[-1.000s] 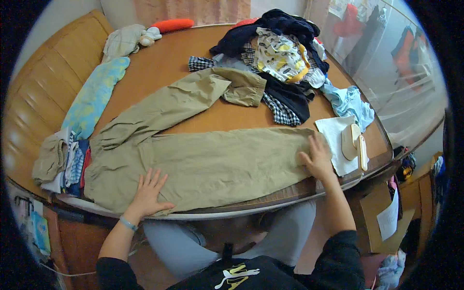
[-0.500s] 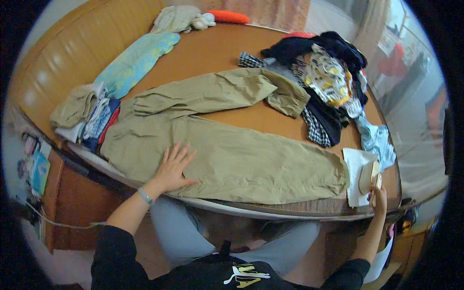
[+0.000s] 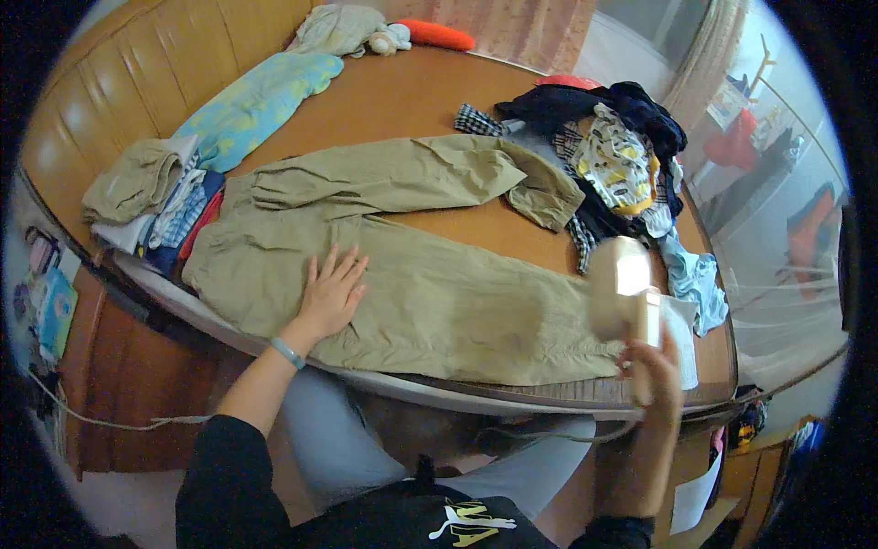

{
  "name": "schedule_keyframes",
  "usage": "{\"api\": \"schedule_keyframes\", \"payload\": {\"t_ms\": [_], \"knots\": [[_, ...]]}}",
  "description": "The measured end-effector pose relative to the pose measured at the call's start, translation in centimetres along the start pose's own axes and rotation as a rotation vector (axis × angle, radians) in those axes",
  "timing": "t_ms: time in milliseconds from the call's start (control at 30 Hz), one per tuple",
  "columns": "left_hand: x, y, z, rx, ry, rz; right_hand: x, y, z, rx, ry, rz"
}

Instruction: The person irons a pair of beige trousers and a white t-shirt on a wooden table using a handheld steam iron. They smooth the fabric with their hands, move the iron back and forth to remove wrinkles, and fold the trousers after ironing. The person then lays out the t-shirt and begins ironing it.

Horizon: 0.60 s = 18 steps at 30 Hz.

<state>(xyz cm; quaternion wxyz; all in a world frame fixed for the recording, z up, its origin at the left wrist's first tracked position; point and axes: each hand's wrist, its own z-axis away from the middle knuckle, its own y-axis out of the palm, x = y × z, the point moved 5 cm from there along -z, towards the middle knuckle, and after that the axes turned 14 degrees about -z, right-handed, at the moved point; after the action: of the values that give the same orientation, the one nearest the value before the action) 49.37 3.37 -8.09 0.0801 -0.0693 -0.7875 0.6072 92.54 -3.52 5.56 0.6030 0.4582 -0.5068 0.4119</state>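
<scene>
1. Lays the left hand (image 3: pixel 334 295) palm-down on the khaki trousers (image 3: pixel 430 274), with fingers loosely spread, gripping nothing, directly on the fabric.
2. Grips a cream handheld iron (image 3: pixel 626 279) in the right hand (image 3: pixel 657 368), with fingers curled around its handle, just right of the near trouser cuff.
3. Holds the iron's blurred head over that cuff; cannot tell whether touching.
4. Has the trousers stretched across the brown tabletop (image 3: pixel 393 91), beside a white cloth (image 3: pixel 682 334).
</scene>
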Motion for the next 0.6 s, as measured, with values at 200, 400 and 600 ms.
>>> {"api": "schedule_keyframes", "payload": {"t_ms": [200, 400, 600], "knots": [[1.3, 1.3, 0.0, -0.061, -0.180, 0.027, -7.3, 17.4, 1.2, 0.449, 0.274, -0.102], [0.9, 1.4, -0.1, 0.036, -0.142, -0.020, -12.2, 22.5, 1.8, 0.572, 0.238, -0.024], [-0.1, 0.5, -0.3, 0.125, -0.133, -0.034, -11.3, 12.7, 0.8, 0.393, 0.343, -0.056]]}}
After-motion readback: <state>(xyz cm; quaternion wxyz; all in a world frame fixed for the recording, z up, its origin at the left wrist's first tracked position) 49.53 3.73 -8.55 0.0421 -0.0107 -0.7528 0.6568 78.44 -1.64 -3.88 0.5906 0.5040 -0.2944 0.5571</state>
